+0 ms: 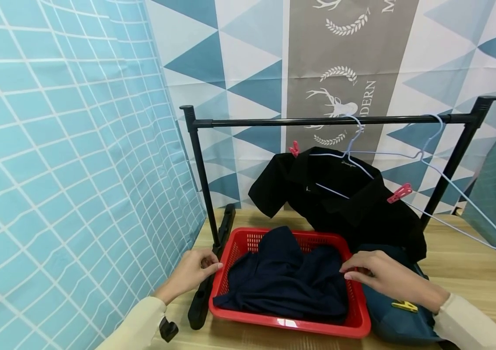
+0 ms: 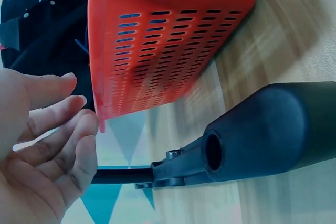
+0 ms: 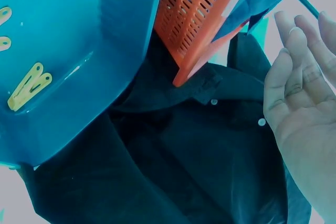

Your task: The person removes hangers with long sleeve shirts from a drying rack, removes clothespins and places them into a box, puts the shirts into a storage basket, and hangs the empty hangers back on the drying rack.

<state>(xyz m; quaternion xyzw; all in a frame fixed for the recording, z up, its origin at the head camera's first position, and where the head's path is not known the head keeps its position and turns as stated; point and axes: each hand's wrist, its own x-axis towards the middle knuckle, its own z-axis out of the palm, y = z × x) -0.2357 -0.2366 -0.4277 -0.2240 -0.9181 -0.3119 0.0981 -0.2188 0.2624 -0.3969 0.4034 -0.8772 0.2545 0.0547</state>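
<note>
A red basket (image 1: 289, 324) with slotted sides holds crumpled dark navy cloth (image 1: 285, 277). My left hand (image 1: 193, 270) hovers beside the basket's left rim, fingers loosely bent and nothing held; the left wrist view shows the fingertips close to the red edge. Over at the right rim is my right hand (image 1: 388, 277), empty too, its fingers relaxed in the right wrist view. Behind the basket a black short-sleeved shirt (image 1: 340, 194) hangs from a light purple hanger (image 1: 348, 146), with one pink clothespin (image 1: 400, 193) at the right shoulder and another pink clothespin (image 1: 294, 148) at the left.
A black rack bar (image 1: 270, 122) spans the table, and a second, bare hanger (image 1: 467, 197) hangs at its right. The rack's black foot (image 1: 200, 306) lies left of the basket. Under my right forearm a blue basin (image 1: 388, 323) contains yellow clothespins (image 3: 30, 87).
</note>
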